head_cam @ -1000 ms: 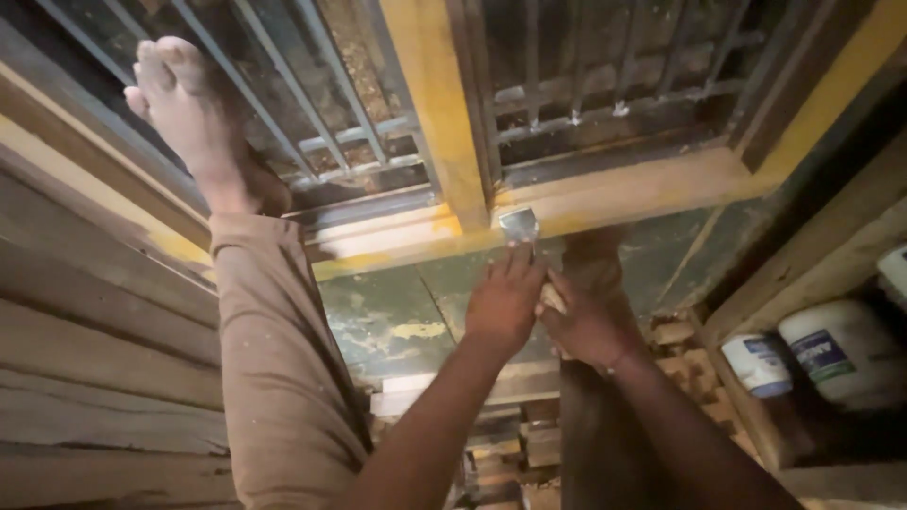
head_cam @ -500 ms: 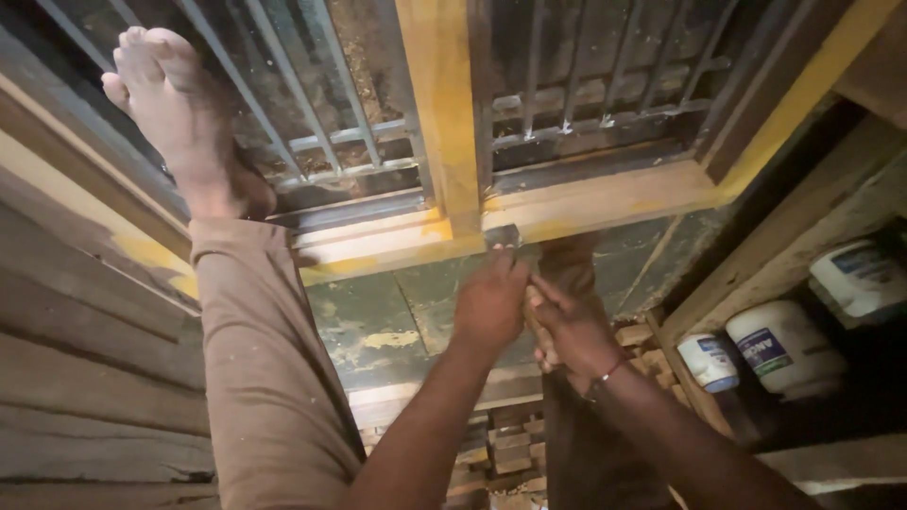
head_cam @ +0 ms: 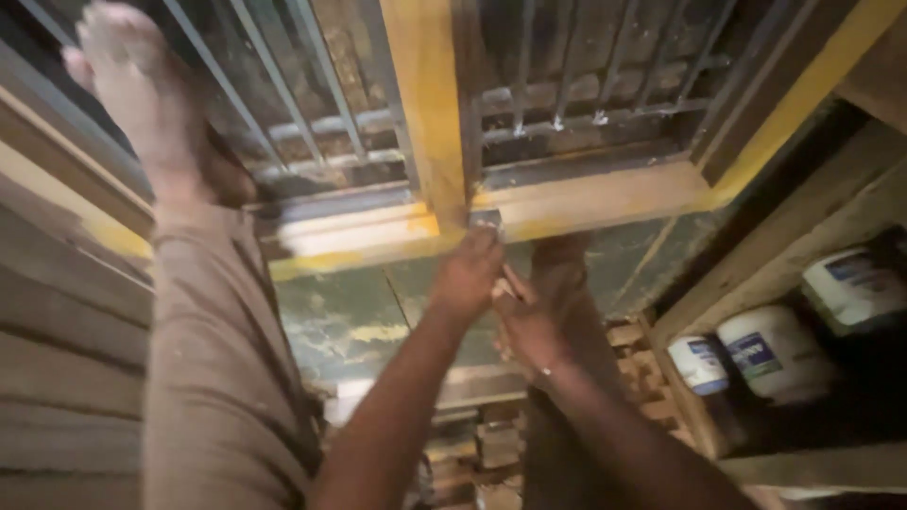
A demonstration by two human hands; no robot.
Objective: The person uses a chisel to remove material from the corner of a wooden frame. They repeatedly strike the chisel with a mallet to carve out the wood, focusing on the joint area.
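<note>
Left hand (head_cam: 470, 276) clamped on small metal scraper (head_cam: 485, 219) at yellow frame (head_cam: 586, 200); right hand (head_cam: 529, 321) fingers closed beside; much yellow paint left.

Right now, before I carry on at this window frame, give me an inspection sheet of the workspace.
Surface: yellow wooden frame rail, paint patchy, pale bare stretch left of the centre post.
Job's things: small metal blade tool pressed against the rail under the post; exact kind too blurred to tell.
Clutter: three white tubs on the shelf at right; wood offcuts below.
Hands: left hand grips the tool; right hand close beside it, touching.
Cables: nothing seen.
Surroundings: metal bars inside the frame; bare foot propped on the bars, leg in tan trousers; stacked planks at left.
</note>
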